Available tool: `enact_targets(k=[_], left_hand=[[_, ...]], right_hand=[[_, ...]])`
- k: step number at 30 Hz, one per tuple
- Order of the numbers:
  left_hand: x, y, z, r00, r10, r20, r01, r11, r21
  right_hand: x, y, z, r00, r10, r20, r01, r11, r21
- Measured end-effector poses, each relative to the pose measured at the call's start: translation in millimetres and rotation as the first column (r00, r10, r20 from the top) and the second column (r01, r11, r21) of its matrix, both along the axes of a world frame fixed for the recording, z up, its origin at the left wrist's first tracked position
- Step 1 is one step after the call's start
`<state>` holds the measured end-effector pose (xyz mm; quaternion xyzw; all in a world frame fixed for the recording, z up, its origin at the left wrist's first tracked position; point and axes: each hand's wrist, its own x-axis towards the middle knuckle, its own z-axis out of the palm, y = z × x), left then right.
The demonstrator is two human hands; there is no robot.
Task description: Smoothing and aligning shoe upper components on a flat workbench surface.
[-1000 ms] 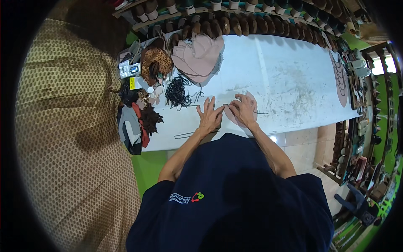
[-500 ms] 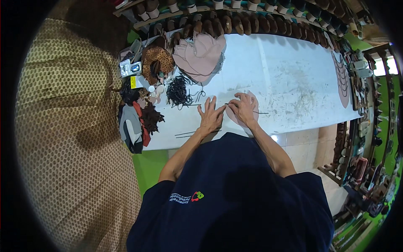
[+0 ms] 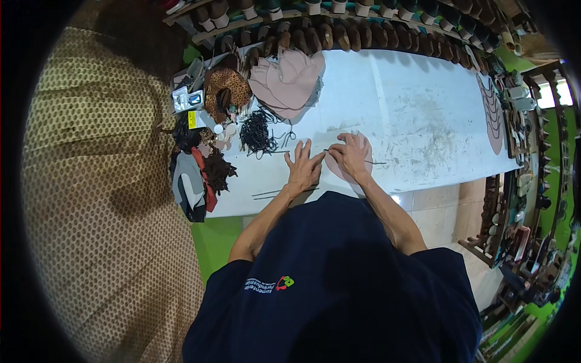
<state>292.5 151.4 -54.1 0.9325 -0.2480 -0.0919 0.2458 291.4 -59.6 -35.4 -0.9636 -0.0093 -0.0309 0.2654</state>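
My right hand point(image 3: 351, 152) lies over a pink shoe-shaped piece point(image 3: 340, 170) on the white table. Its bent fingers hold down a thin black cord point(image 3: 379, 163), whose one end sticks out to the right past the piece. Close by on the left, my left hand point(image 3: 304, 167) rests with spread fingers. Its index fingertip reaches the left edge of the pink piece, next to my right fingertips. Two thin black cords point(image 3: 272, 195) lie by my left forearm. A tangled heap of black cord point(image 3: 258, 132) sits farther left, with scissors point(image 3: 290, 134) beside it.
Stacked pink pieces point(image 3: 287, 81) lie at the back left. Leopard-print material point(image 3: 229, 89), packets and fabric scraps crowd the left end of the white table point(image 3: 417, 103). Pink pieces with black curved straps point(image 3: 493, 118) lie at the right end. Rows of shoe lasts point(image 3: 357, 36) line the back.
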Motion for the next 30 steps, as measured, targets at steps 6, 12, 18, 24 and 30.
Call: enact_targets(k=[6, 12, 18, 24, 30], left_hand=[[-0.1, -2.0, 1.9, 1.0, 0.006, -0.004, -0.006, 1.0, -0.026], [1.2, -11.1, 13.8, 0.996, -0.024, 0.082, 0.013, 0.99, 0.139], [4.6, -11.4, 16.4, 0.988, -0.1, 0.115, 0.073, 0.973, 0.218], [1.3, -6.5, 10.6, 0.986, -0.098, 0.136, 0.07, 0.977, 0.199], [5.0, -9.4, 14.0, 0.987, -0.102, 0.122, 0.076, 0.977, 0.199]], right_hand=[[2.1, 1.2, 1.0, 1.0, 0.005, -0.013, -0.005, 1.0, -0.015], [0.5, -0.4, -1.5, 1.0, 0.003, 0.007, -0.003, 1.0, -0.007], [-11.5, -16.4, -3.1, 0.997, -0.018, 0.071, 0.017, 1.0, 0.019], [-29.9, -38.0, -3.7, 0.995, 0.059, 0.077, -0.05, 0.991, -0.121], [-24.0, -33.7, -6.1, 0.989, 0.037, 0.142, -0.019, 0.992, -0.124]])
